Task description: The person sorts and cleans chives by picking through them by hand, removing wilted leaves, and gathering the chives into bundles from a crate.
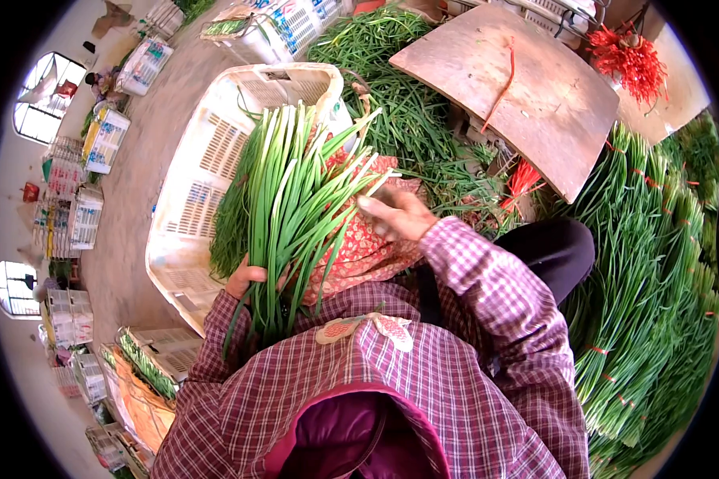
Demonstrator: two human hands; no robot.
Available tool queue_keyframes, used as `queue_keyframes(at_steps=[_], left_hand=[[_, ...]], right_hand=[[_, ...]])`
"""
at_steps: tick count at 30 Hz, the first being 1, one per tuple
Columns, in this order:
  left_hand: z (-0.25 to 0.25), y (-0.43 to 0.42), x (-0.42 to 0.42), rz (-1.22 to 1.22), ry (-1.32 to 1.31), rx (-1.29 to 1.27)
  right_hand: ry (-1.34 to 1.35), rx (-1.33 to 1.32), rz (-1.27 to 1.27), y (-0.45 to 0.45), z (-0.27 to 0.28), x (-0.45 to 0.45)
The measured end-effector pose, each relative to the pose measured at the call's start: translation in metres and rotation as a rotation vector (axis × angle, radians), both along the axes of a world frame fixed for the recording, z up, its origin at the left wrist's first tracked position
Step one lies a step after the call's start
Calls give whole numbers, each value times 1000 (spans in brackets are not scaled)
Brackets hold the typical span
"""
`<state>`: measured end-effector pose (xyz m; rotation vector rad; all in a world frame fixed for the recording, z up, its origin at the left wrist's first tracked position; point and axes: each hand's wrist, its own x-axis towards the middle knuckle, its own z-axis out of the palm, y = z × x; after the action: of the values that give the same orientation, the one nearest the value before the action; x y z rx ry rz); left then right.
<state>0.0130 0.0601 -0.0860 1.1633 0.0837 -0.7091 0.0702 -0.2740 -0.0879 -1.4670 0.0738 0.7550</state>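
A loose bunch of long green stalks with pale ends (284, 184) lies across my lap, over a red floral cloth (351, 247). Around its lower leaves my left hand (248, 279) is wrapped, partly hidden by the greens. My right hand (398, 214) is at the right side of the bunch, thumb and fingers drawn together near the pale stalk ends; whatever is between them is too small to make out. Just beyond the bunch is a white plastic crate (208, 160) with more greens inside.
A wooden board (511, 88) stands at the upper right, with red ties (631, 64) beyond it. Loose greens (399, 104) are heaped ahead. Tied bundles (647, 295) are stacked at the right. More crates (144, 65) line the left, where a person (97, 82) is partly visible.
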Motion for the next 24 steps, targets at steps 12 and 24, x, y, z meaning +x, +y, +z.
queue_keyframes(at_steps=[12, 24], left_hand=[[32, -28, -9, -28, 26, -213], [19, 2, -13, -33, 77, 19]], right_hand=[[-236, 531, -309, 83, 29, -6], [-299, 317, -107, 3, 34, 6]])
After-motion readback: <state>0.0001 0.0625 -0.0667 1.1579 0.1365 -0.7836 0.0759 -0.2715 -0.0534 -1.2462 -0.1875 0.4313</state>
